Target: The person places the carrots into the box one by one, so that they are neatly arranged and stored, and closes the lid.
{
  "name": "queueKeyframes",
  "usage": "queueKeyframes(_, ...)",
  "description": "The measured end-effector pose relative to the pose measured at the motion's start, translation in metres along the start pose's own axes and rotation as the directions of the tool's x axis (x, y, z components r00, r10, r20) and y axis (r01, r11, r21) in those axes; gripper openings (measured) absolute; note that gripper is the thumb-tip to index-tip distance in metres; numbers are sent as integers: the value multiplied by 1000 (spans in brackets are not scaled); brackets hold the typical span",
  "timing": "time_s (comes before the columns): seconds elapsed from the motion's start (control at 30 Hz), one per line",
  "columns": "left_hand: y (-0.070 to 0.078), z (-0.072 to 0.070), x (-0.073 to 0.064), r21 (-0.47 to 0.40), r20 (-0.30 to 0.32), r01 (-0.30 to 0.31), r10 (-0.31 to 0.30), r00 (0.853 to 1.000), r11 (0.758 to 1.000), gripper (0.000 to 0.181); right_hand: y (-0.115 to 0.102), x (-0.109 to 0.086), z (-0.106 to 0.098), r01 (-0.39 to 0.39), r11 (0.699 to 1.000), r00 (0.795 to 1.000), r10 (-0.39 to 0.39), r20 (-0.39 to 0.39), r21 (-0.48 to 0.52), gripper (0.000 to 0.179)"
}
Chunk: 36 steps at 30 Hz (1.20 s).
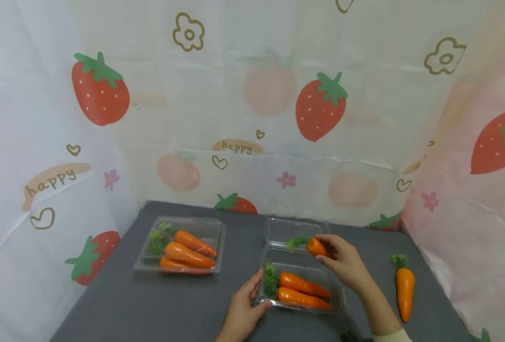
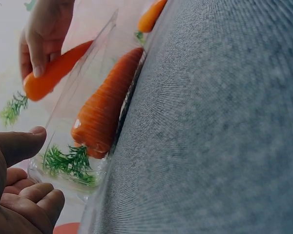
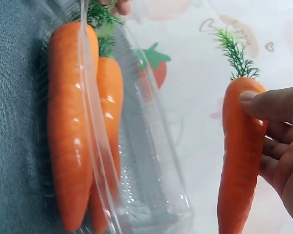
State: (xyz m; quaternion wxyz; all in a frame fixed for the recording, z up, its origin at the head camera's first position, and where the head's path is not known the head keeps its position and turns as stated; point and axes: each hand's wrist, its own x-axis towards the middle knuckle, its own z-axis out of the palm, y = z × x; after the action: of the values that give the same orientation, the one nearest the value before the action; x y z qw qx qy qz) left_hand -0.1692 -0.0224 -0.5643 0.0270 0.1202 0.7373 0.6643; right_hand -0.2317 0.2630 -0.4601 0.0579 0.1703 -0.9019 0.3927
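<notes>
My right hand [image 1: 340, 259] pinches an orange carrot [image 3: 243, 141] near its thick top, thumb on one side and fingers on the other. Green fronds [image 3: 234, 51] stick out from that carrot's end. It is held over the back part of a clear plastic box [image 1: 340, 304], whose lid [image 1: 295, 230] lies folded back. Inside the box are two more carrots [image 1: 301, 285], side by side, with their leafy tops [image 1: 271, 280] at the left. My left hand [image 1: 244, 304] rests at the box's front left corner, its thumb straight and its fingers loosely bent against the side [image 2: 36, 165].
A second clear box [image 1: 220, 232] with several carrots stands on the left of the grey table [image 1: 184, 308]. One loose carrot [image 1: 405, 294] lies at the right. A white curtain [image 1: 235, 95] printed with strawberries rises behind and on both sides.
</notes>
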Motion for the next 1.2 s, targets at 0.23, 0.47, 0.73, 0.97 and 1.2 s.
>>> queueKeyframes(0.23,1,-2,0,-1,-7,0,0,1000,1000,78,-3,8,16,-19,1000,999,19,30,17,50)
queueKeyframes(0.47,2,-2,0,14,-13,15,-15,1000,1000,80,0,14,31,-27,1000,998,28,62,-9,50)
queueKeyframes(0.73,3,-2,-1,-23,-7,41,-41,999,999,81,5,19,43,-2,998,999,6,51,-67,48)
queueKeyframes(0.97,3,-2,-1,-23,-8,17,-17,1000,1000,80,3,22,52,32,998,998,-29,47,-62,48)
queueKeyframes(1.2,4,0,-1,-11,-12,7,-7,1000,1000,79,10,24,61,-11,998,997,15,80,-55,48)
